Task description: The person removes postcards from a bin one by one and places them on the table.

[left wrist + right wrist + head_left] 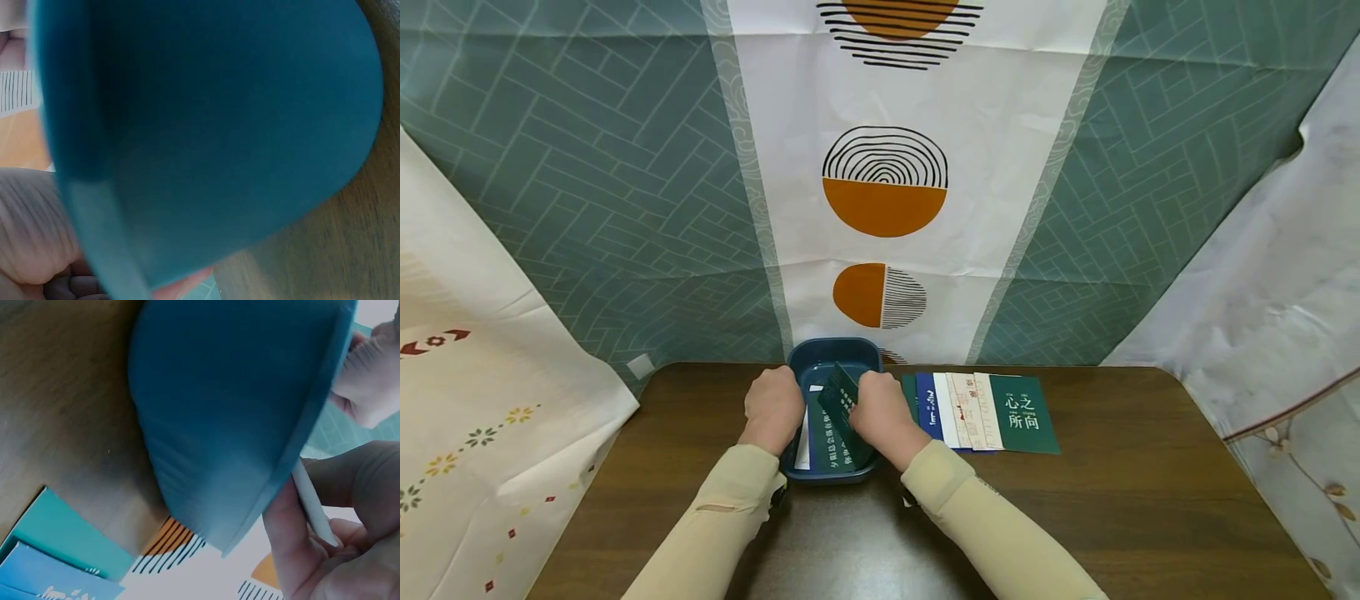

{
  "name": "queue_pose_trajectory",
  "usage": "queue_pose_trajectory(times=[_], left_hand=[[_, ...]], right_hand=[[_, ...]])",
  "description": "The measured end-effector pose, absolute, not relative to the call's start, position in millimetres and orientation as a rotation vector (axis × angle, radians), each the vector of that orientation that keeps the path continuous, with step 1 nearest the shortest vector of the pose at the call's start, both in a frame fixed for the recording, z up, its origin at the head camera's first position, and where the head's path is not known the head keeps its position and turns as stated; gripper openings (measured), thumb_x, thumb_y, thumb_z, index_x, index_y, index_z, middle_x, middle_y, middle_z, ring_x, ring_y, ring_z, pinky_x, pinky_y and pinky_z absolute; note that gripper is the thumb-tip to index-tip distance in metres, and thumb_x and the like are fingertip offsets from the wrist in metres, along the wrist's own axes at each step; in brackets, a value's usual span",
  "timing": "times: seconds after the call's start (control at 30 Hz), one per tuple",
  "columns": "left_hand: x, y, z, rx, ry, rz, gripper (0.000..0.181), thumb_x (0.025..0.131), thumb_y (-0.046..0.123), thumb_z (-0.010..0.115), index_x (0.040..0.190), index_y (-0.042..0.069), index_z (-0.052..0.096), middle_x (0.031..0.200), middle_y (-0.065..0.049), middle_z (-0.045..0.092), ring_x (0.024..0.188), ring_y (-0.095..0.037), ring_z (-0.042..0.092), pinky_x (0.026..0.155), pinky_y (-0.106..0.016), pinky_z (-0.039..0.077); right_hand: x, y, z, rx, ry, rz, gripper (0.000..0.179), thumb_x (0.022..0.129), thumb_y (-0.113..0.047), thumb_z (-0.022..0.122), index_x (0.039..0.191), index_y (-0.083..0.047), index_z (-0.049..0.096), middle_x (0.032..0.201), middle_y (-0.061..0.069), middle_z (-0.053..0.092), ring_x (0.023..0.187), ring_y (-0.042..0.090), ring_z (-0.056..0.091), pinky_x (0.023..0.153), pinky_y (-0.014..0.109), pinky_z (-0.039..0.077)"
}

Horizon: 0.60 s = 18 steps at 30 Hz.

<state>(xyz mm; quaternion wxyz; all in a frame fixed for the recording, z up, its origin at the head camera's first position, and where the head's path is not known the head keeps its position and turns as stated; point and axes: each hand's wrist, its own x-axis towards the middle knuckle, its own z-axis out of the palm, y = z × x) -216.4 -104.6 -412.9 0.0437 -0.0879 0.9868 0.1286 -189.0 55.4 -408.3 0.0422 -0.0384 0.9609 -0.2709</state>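
Note:
A dark blue plastic basin (802, 357) stands on the table, with green cards (826, 446) printed in white characters and a white card (804, 442) lying inside. My left hand (772, 408) grips the basin's left rim, its fingertips partly hidden by the wall. Over the basin's right side, my right hand (883, 412) pinches a dark green card (837, 398), which tilts above the others. Seen from the right wrist, the basin's outer wall (219, 406) fills the middle, and the pinched card's pale edge (312, 506) shows between thumb and fingers.
To the right of the basin, several overlapping cards lie in a row: a blue card (927, 404), white and cream cards (973, 408), and a green card (1026, 417) at the end. The brown wooden table (1135, 500) meets a patterned hanging cloth (1000, 208) at its back edge.

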Motion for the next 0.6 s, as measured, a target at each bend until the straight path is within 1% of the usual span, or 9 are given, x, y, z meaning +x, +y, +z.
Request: queue_pose_trajectory(times=[0.03,0.1,0.17,0.23,0.27,0.37,0.47,0.5,0.6], left_hand=[[-216,-105,-413,-0.265,3.018,0.392,0.019,0.086,0.005,0.056,0.099,-0.004,0.067,0.094,-0.023,0.068,0.072,-0.029,0.065,0.049,-0.046,0.052],[-216,-105,-413,-0.258,3.021,0.398,0.019,0.086,0.005,0.055,0.098,-0.004,0.067,0.094,-0.024,0.068,0.073,-0.03,0.065,0.049,-0.046,0.052],[-216,-105,-412,-0.255,3.026,0.403,0.019,0.087,0.005,0.054,0.098,-0.004,0.067,0.094,-0.024,0.068,0.074,-0.031,0.066,0.049,-0.046,0.051],[-216,-104,-412,-0.252,3.026,0.405,0.019,0.087,0.005,0.054,0.098,-0.004,0.067,0.094,-0.024,0.068,0.075,-0.032,0.066,0.048,-0.046,0.051],[-215,-104,-411,-0.25,3.027,0.403,0.019,0.087,0.005,0.054,0.098,-0.004,0.067,0.093,-0.024,0.068,0.075,-0.032,0.066,0.049,-0.047,0.051],[-216,-104,-411,-0.251,3.028,0.396,0.02,0.087,0.005,0.054,0.099,-0.004,0.066,0.094,-0.024,0.068,0.076,-0.033,0.066,0.049,-0.047,0.051],[-215,-104,-411,-0.258,3.023,0.39,0.02,0.086,0.005,0.055,0.1,-0.004,0.066,0.095,-0.024,0.068,0.076,-0.032,0.066,0.049,-0.047,0.051],[-215,-104,-411,-0.259,3.021,0.389,0.02,0.085,0.005,0.055,0.1,-0.004,0.066,0.095,-0.024,0.068,0.075,-0.032,0.066,0.049,-0.047,0.051],[-215,-104,-412,-0.26,3.027,0.388,0.02,0.085,0.004,0.055,0.099,-0.004,0.066,0.094,-0.024,0.068,0.075,-0.032,0.066,0.048,-0.047,0.051]], right_hand=[[-189,57,-408,-0.121,2.935,-0.846,0.014,0.079,-0.015,0.072,0.078,-0.001,0.067,0.067,0.007,0.065,0.053,0.012,0.058,0.044,0.024,0.048],[-191,62,-406,-0.112,2.925,-0.88,0.017,0.08,-0.017,0.072,0.083,-0.001,0.068,0.075,0.009,0.067,0.061,0.013,0.061,0.047,0.023,0.048],[-191,66,-404,-0.087,2.913,-0.934,0.024,0.08,-0.018,0.072,0.094,0.001,0.068,0.091,0.012,0.069,0.072,0.016,0.063,0.052,0.023,0.05],[-192,71,-401,-0.059,2.915,-0.994,0.033,0.079,-0.019,0.074,0.104,0.0,0.067,0.107,0.013,0.067,0.084,0.017,0.062,0.057,0.023,0.051],[-192,74,-400,-0.05,2.919,-1.022,0.034,0.079,-0.02,0.074,0.105,-0.001,0.067,0.11,0.013,0.066,0.087,0.018,0.061,0.058,0.024,0.05],[-192,83,-394,-0.043,2.929,-1.106,0.023,0.078,-0.02,0.075,0.094,-0.004,0.069,0.096,0.01,0.067,0.079,0.018,0.059,0.054,0.025,0.046],[-192,95,-387,-0.043,2.92,-1.189,0.014,0.079,-0.019,0.074,0.084,-0.007,0.069,0.077,0.005,0.065,0.062,0.016,0.056,0.048,0.025,0.042],[-192,100,-385,-0.035,2.918,-1.208,0.013,0.079,-0.019,0.074,0.084,-0.008,0.069,0.074,0.004,0.065,0.059,0.015,0.054,0.047,0.025,0.041],[-191,116,-379,0.002,2.924,-1.246,0.015,0.081,-0.019,0.073,0.09,-0.008,0.069,0.07,0.001,0.064,0.049,0.013,0.05,0.043,0.026,0.036]])
